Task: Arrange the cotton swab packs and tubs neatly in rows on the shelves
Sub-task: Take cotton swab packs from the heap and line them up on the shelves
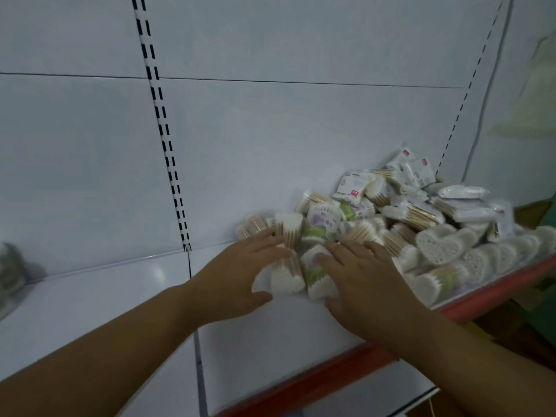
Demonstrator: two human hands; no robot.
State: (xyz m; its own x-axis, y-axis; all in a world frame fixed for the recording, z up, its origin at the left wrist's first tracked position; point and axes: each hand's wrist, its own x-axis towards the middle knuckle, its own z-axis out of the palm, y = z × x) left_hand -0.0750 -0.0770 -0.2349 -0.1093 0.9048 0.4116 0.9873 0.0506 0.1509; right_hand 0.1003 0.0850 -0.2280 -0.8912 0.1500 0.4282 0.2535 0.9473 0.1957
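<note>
The left hand (240, 275) and right hand (367, 284) are showing bare, the left forearm (105, 350) and right forearm (469, 353) running uncovered to the frame's edge (finer detail is blurring).

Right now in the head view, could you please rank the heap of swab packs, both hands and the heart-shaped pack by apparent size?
1. heap of swab packs
2. left hand and right hand, too alike to separate
3. heart-shaped pack, though it lies farther from the camera
</note>
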